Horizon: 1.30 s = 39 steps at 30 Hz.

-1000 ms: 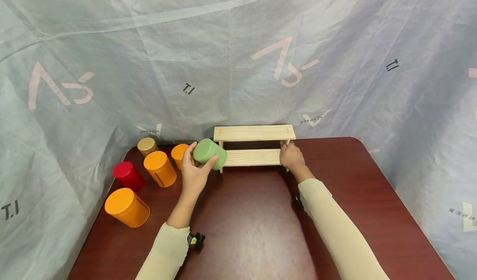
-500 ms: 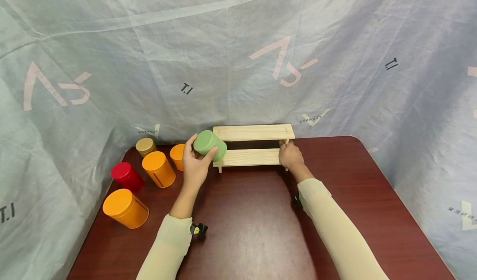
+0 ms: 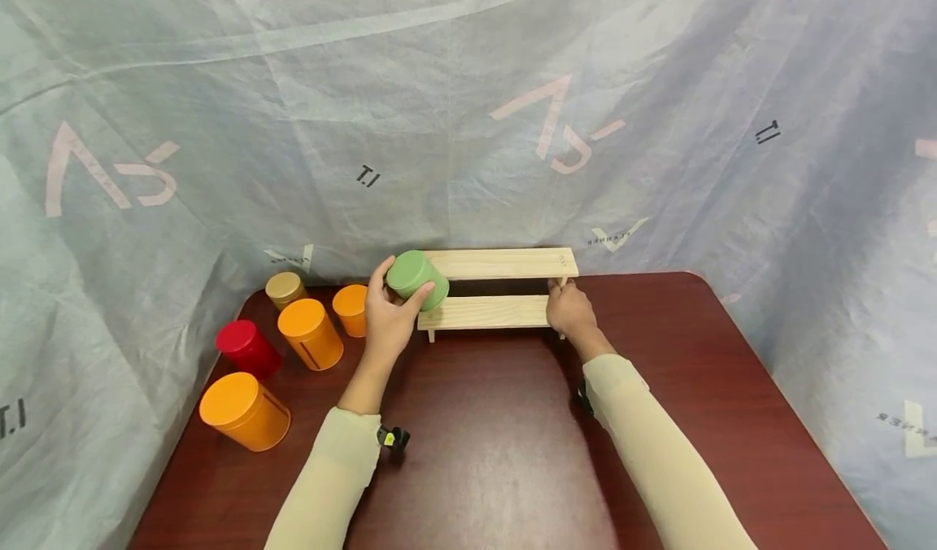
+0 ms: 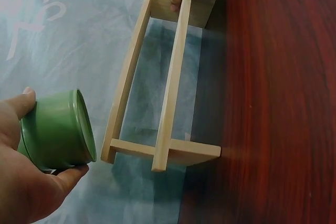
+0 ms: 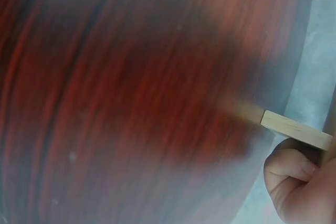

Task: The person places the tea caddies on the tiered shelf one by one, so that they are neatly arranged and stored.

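Observation:
A green cylindrical canister is held tilted in the air by my left hand, thumb on one side and fingers on the other. In the head view it overlaps the left end of a two-tier wooden shelf. From the left wrist, the canister appears apart from the shelf's near end. My right hand grips the right end of the shelf between its two boards. Curled fingers of that right hand show beside a wooden end piece in the right wrist view.
Left on the dark red table stand a large orange canister, a red canister, a mid-sized orange canister, a small orange canister and a gold-lidded canister. A grey sheet hangs behind the shelf.
The left hand has lifted the green canister and shifted it slightly right, up toward the upper board's left end. My right hand stays on the shelf.

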### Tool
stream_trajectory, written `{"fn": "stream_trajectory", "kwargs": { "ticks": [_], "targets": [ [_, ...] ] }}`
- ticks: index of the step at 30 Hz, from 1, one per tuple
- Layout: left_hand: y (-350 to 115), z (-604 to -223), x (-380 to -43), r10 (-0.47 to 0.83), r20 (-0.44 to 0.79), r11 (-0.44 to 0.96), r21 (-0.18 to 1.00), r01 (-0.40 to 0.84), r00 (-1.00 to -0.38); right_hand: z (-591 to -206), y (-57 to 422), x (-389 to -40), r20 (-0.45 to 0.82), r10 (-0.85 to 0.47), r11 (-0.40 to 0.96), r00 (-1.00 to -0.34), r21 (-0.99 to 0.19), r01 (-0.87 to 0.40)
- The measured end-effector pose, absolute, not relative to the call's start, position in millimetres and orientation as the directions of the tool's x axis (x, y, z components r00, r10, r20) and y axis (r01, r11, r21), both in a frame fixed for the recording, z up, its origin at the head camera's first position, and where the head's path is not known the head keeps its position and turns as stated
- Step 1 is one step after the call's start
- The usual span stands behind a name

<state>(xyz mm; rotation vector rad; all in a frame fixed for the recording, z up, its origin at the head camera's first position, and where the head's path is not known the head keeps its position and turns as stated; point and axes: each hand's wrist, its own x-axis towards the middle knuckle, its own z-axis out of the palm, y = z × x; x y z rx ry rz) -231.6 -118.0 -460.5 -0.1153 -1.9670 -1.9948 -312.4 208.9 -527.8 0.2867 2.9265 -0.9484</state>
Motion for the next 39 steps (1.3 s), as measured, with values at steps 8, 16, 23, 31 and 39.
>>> {"fn": "stream_trajectory", "kwargs": {
  "ticks": [8, 16, 23, 31, 39],
  "targets": [
    [-111.4, -463.1, -244.0, -0.177, 0.301, 0.002, 0.952, 0.305, -0.937, -526.7, 206.9, -310.0, -0.097, 0.169, 0.789, -0.981, -0.583, 0.194],
    [-107.1, -460.8, -253.9, -0.183, 0.307, 0.067, 0.952, 0.3, -0.934, -526.1, 208.5, -309.3, -0.101, 0.163, 0.794, -0.982, -0.577, 0.191],
    [-107.5, -459.1, -262.7, -0.18, 0.312, 0.114, 0.949, 0.295, -0.933, -525.5, 207.1, -309.4, -0.098, 0.158, 0.797, -0.983, -0.575, 0.185],
    [-107.9, -461.3, -273.0, -0.087, 0.361, 0.27, 0.906, 0.327, -0.929, -527.0, 205.6, -310.7, -0.09, 0.157, 0.802, -0.984, -0.569, 0.18],
    [-102.4, -461.4, -276.4, -0.046, 0.39, 0.438, 0.835, 0.332, -0.92, -526.6, 207.5, -310.1, -0.084, 0.151, 0.806, -0.985, -0.567, 0.172]
  ]
}}
